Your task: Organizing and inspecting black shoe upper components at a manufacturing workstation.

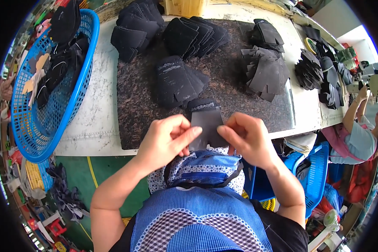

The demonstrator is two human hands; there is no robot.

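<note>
- Panel (206,119), dk-grey, flat-cut w/ a notched near edge, is sitting btwn both hands, in front of the torso, over the near part of the speckled stone slab (136,101)
- Left hand (166,136) is pinching its left edge, thumb on top, other fingers curling below
- Right hand (250,136) is pinching the opp. edge likewise; fingertip contact underneath is hiding, so can't tell exact hold there
- Long axis is running away from the body, approx. square to the line btwn thumbs; neither hand is lying clearly nearer, & much of the panel is extending beyond the thumbs
- Black cut piece (201,103) w/ whitish streaks is poking out past the panel's far end, overlapping; can't tell if joined
- Nearest fanned stack of black pieces (174,80) is lying just beyond, slightly left
- Blue openwork basket (95,38) is standing well left, holding more dark pieces
</note>
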